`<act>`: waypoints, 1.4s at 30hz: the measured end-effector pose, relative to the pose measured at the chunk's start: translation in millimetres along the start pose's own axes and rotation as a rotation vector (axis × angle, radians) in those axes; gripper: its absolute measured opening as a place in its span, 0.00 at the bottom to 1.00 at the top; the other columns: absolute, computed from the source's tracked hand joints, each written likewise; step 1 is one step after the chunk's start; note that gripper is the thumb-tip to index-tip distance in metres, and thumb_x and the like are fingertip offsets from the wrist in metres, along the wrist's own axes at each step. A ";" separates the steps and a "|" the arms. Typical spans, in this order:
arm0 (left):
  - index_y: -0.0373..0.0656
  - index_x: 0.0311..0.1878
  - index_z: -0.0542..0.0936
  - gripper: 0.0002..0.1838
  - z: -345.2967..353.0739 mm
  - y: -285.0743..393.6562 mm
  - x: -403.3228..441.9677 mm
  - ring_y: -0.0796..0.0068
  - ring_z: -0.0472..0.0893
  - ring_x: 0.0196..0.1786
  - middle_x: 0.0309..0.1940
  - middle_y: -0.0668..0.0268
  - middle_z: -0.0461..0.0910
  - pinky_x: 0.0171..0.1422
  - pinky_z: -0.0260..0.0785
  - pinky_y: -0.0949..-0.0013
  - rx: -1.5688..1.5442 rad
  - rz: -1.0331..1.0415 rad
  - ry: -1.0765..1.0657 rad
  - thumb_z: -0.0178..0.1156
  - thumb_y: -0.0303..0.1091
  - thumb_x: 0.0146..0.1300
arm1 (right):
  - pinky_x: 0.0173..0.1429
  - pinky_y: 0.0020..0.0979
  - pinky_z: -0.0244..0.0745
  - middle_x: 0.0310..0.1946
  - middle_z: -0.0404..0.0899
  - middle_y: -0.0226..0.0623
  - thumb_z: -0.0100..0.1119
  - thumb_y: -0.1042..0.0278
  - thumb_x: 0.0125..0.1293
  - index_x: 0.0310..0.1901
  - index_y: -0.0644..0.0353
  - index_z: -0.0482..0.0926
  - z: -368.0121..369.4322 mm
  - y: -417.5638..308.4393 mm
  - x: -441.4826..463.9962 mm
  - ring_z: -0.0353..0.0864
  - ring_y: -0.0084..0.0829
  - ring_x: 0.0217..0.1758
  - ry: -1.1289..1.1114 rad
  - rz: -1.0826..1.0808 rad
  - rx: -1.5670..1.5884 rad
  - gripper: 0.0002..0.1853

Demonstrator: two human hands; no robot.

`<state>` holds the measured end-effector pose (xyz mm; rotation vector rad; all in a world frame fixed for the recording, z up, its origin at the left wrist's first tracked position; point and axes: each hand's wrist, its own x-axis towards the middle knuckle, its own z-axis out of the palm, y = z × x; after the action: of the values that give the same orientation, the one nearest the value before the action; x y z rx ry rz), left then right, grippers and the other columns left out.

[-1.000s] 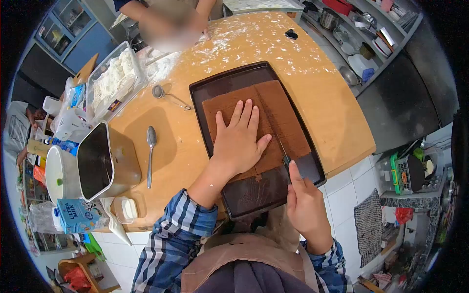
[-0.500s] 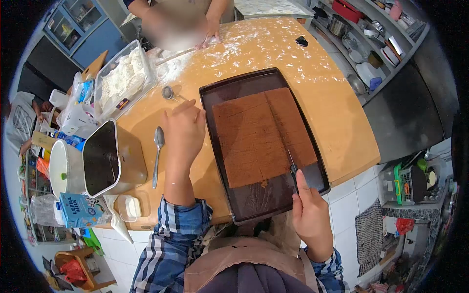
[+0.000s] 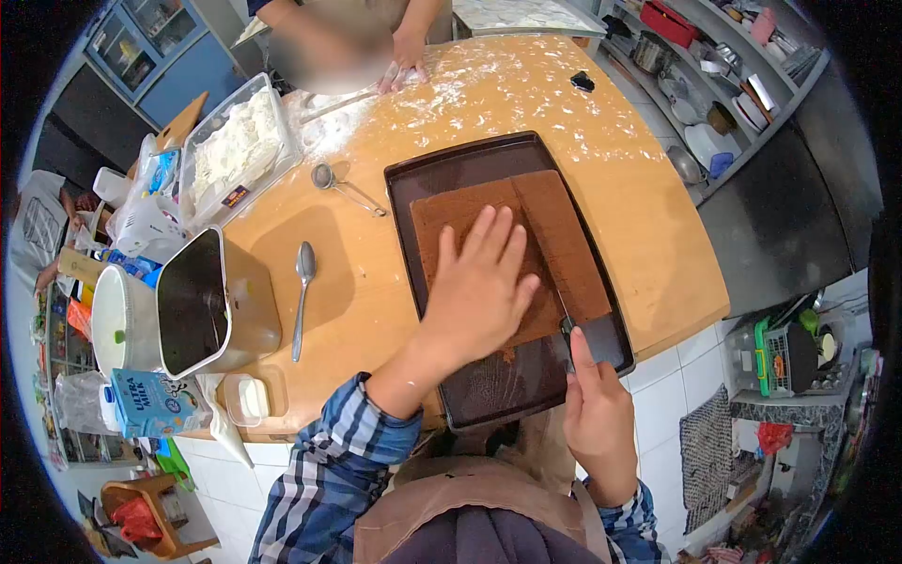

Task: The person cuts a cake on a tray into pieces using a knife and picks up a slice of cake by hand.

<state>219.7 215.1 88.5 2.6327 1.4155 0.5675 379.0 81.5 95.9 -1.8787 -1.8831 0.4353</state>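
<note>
A flat brown slab dusted with dark powder, looking like a chocolate cake [image 3: 573, 235], lies on a dark rectangular baking tray [image 3: 460, 169]. One long straight cut runs down it, right of its middle. My left hand [image 3: 477, 287] is over the slab's left part, fingers spread; whether it presses on the surface I cannot tell. My right hand [image 3: 598, 409] is closed round the black handle of a knife [image 3: 567, 327] at the near end of the cut. The thin blade lies along the cut line.
Left of the tray lie a spoon [image 3: 302, 301] and a small strainer [image 3: 324, 177]. Beyond them stand a deep metal container [image 3: 249, 296], a milk carton [image 3: 155, 404] and a plastic box of white powder [image 3: 235, 150]. Across the floury table [image 3: 648, 235], another person's hand [image 3: 407, 56] rests on the surface.
My left hand has moved right and down, from beside the tray to over the brown slab, and its fingers have spread. My right hand and the knife have hardly moved.
</note>
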 end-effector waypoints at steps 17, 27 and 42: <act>0.32 0.70 0.60 0.35 19.9 7.1 -5.1 0.53 0.50 0.76 0.73 0.50 0.54 0.74 0.44 0.41 0.105 0.034 -0.133 0.44 0.51 0.70 | 0.32 0.46 0.72 0.28 0.74 0.54 0.53 0.80 0.61 0.66 0.59 0.66 -6.5 -6.1 -2.6 0.76 0.54 0.28 -0.048 0.063 -0.016 0.29; 0.32 0.69 0.60 0.34 21.1 6.8 -5.4 0.54 0.52 0.76 0.72 0.49 0.55 0.74 0.44 0.41 0.105 0.035 -0.111 0.44 0.51 0.69 | 0.31 0.43 0.71 0.28 0.74 0.53 0.53 0.82 0.59 0.67 0.61 0.66 -10.0 -6.8 -12.5 0.76 0.52 0.27 -0.033 0.043 0.003 0.31; 0.31 0.69 0.60 0.35 21.8 6.9 -5.4 0.53 0.52 0.76 0.73 0.49 0.55 0.74 0.43 0.40 0.124 0.036 -0.113 0.44 0.50 0.70 | 0.29 0.44 0.71 0.26 0.72 0.52 0.53 0.84 0.58 0.67 0.61 0.65 -5.1 -6.5 -20.2 0.74 0.52 0.24 -0.047 0.056 0.013 0.32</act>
<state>230.4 208.7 68.6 2.7416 1.4162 0.3385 375.7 60.8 101.9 -1.9320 -1.8565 0.5130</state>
